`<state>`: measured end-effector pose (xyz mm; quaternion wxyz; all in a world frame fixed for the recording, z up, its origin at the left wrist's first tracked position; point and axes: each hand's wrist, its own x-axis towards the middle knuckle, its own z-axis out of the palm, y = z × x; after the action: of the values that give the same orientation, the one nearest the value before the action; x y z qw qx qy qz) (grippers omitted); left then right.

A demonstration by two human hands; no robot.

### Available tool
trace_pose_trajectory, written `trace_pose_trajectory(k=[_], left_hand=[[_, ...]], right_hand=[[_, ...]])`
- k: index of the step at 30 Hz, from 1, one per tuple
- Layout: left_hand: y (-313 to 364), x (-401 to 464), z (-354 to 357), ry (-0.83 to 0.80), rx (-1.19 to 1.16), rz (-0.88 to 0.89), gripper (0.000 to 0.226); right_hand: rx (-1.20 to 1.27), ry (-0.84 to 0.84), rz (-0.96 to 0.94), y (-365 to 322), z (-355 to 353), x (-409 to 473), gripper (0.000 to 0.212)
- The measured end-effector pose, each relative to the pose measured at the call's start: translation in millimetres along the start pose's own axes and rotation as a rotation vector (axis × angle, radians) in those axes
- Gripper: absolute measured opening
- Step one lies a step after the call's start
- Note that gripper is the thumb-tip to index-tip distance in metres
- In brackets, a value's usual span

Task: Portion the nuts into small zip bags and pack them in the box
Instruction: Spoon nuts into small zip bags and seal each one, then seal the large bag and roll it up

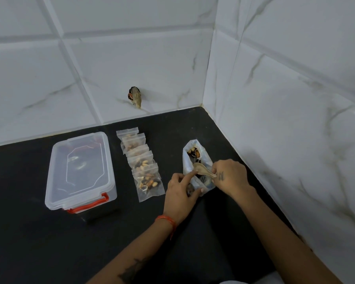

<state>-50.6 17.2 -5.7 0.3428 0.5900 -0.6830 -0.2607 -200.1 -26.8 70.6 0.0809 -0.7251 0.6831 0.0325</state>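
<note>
Box (pixel 80 171) lidded | nut bag (pixel 195 158) open | L hand (pixel 180 188) grips bag | R hand (pixel 230 175) pinches spoon (pixel 203 170)

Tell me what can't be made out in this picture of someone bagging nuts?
- Head view: the left hand covers the small bag it grips, so its fill is hidden.
- The right hand hides the wooden spoon handle's end.
- The clear box has its lid on and glare; any contents are unclear.
- Nut kinds in the filled zip bags are too small to name.
</note>
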Motion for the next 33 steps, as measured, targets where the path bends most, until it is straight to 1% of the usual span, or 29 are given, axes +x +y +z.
trace_pose_trajectory(k=[2,4,6,8,10,13,16,19,20,22,24,25,26,28,29,30,32,33], left_hand=[[0,0,-2,-0.017,-0.012,-0.003,0.057],[2,-1,-4,-0.026,-0.020,-0.005,0.059],[3,-2,-5,-0.001,-0.012,0.003,0.061],[5,-4,-5,0.026,-0.005,0.001,0.063],[8,-6,-5,0.034,-0.028,-0.022,0.067],[14,-5,-7,0.024,-0.092,-0.077,0.070],[16,2,-9,0.012,-0.177,-0.182,0.068],[22,12,-14,-0.003,-0.295,-0.317,0.066],[25,16,-16,-0.010,-0.333,-0.368,0.067],[26,24,-19,-0.020,-0.394,-0.465,0.066],[24,33,-21,-0.036,-0.473,-0.561,0.059],[23,38,-21,-0.049,-0.520,-0.602,0.052],[22,43,-20,-0.067,-0.574,-0.637,0.044],[23,49,-22,-0.096,-0.684,-0.695,0.022],[24,51,-24,-0.102,-0.723,-0.721,0.015],[24,52,-24,-0.106,-0.745,-0.740,0.014],[23,53,-24,-0.103,-0.734,-0.742,0.016],[23,51,-24,-0.091,-0.703,-0.728,0.016]], right_hand=[[0.014,0.064,0.016,5,-3,-3,0.016],[0.093,0.118,0.087,16,-6,-5,0.014],[0.181,0.157,0.171,30,-7,-8,0.017],[0.228,0.155,0.246,43,0,-11,0.021],[0.241,0.117,0.307,53,12,-11,0.023],[0.259,0.082,0.316,60,27,-10,0.023],[0.304,0.087,0.292,61,30,-8,0.027],[0.320,0.071,0.276,61,26,-7,0.035],[0.330,0.080,0.270,61,22,-8,0.036],[0.376,0.153,0.226,58,14,-7,0.032],[0.423,0.236,0.153,48,7,-3,0.028],[0.440,0.256,0.121,41,5,0,0.030],[0.457,0.244,0.098,33,3,5,0.035],[0.434,0.159,0.069,18,4,16,0.042],[0.395,0.122,0.059,11,5,22,0.040],[0.350,0.094,0.060,5,7,27,0.033],[0.277,0.074,0.086,-1,10,36,0.014],[0.260,0.075,0.108,-2,12,39,0.013]])
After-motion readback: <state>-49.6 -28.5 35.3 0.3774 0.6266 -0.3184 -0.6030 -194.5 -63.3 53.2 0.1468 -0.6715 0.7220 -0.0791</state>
